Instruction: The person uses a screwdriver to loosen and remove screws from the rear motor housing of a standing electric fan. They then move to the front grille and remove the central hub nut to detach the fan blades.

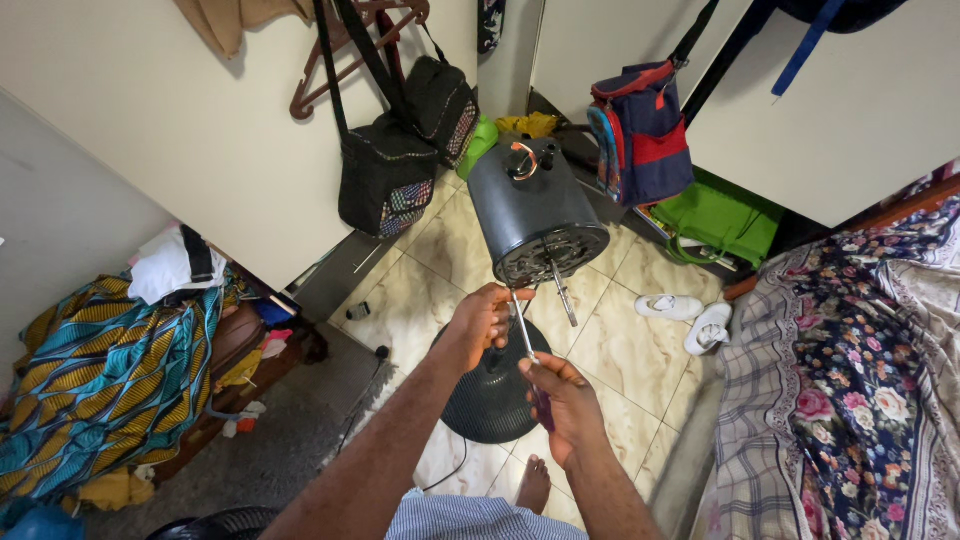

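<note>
A dark grey fan motor housing (535,205) stands tilted in the middle, its metal shaft (563,293) sticking out toward me. My right hand (565,400) grips a screwdriver (527,345) by its purple handle, the tip pointing up at the housing's lower front edge. My left hand (485,318) reaches up to that same edge, fingers closed near the screwdriver tip, touching the housing. Below the hands lies the round dark fan base (490,400) on the tiled floor.
Black bags (385,175) hang on the left wall, a blue and red backpack (640,130) on the far wall. White slippers (690,315) and a green bag (720,215) lie on the floor. A floral bedspread (850,380) is right, patterned cloth (100,380) left. My foot (533,485) shows below.
</note>
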